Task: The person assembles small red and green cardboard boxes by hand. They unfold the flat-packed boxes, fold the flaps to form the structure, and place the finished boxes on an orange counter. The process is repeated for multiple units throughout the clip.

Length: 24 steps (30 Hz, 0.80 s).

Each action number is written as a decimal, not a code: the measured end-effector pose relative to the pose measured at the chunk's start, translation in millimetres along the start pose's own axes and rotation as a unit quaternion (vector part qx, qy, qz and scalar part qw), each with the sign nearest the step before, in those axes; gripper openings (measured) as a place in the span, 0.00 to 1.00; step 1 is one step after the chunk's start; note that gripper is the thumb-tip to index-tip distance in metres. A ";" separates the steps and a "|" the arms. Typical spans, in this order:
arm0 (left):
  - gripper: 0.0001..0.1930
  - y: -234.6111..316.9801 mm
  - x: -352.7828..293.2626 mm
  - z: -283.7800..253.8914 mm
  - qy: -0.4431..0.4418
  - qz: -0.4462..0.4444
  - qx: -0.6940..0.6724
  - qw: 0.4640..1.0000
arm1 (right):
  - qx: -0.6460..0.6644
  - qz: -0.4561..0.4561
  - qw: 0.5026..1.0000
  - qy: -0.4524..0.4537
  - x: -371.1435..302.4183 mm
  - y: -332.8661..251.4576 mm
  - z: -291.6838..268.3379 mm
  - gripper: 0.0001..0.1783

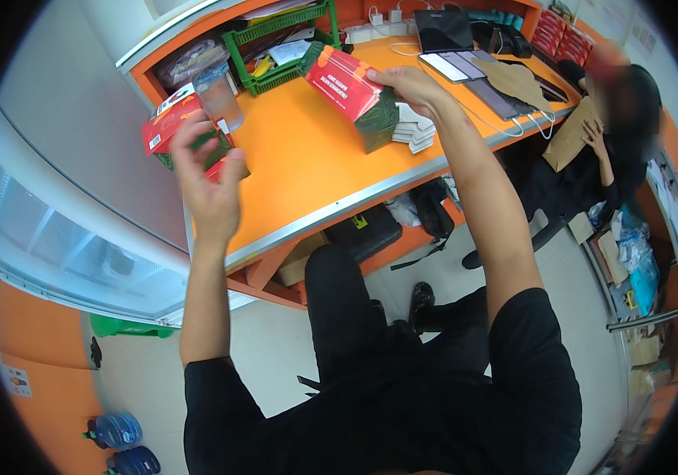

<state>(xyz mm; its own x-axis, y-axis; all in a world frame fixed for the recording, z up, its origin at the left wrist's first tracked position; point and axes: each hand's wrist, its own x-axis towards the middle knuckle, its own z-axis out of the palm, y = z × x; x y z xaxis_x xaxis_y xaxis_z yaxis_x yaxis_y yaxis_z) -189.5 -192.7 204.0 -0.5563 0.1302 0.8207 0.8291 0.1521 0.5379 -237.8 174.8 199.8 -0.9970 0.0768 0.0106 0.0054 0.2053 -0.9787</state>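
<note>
Two red-green cartons, right hand gripping one carton, other carton behind left hand

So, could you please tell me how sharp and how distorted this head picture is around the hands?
In the head view, the fisheye bends the orange table edge and leaves black corners; the left hand is smeared with motion blur; the right hand and its red and green carton look sharper; lighting is even and soft, with no strong glare.

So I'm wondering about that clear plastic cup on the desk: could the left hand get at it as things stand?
Probably yes. The left hand hangs open just in front of the clear plastic cup, with only the red and green carton beside it; nothing looks to block the way.
</note>
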 end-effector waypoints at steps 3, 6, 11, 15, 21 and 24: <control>0.26 16.0 -1.3 43.1 -0.106 -0.004 0.071 0.992 | 0.029 -0.004 0.999 0.029 9.8 -0.7 -6.7 0.23; 0.30 7.9 -1.6 90.7 -0.172 0.046 0.086 0.980 | -0.021 -0.073 0.992 0.098 15.2 0.3 -10.4 0.22; 0.32 -18.7 8.0 146.9 -0.209 0.134 0.154 0.956 | -0.232 -0.176 0.940 0.179 5.1 -14.8 -17.7 0.22; 0.32 -31.9 11.5 164.7 -0.250 0.083 0.168 0.950 | -0.321 -0.251 0.881 0.240 -4.2 -24.5 -48.9 0.22; 0.35 -5.7 15.7 131.8 -0.133 -0.001 -0.004 0.991 | -0.134 -0.299 0.913 0.245 -143.8 -36.4 -74.7 0.21; 0.48 38.6 15.9 119.8 -0.114 0.019 -0.044 0.992 | 0.085 -0.195 0.947 0.242 -252.4 -10.9 -95.5 0.20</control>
<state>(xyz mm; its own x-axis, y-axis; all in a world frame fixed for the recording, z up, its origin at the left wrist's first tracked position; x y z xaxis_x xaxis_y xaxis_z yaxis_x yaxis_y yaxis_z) -172.8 -67.5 214.8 -0.5136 0.3546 0.7813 0.8462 0.0585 0.5297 21.2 246.3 227.4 -0.7683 0.4743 0.4298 -0.4086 0.1535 -0.8997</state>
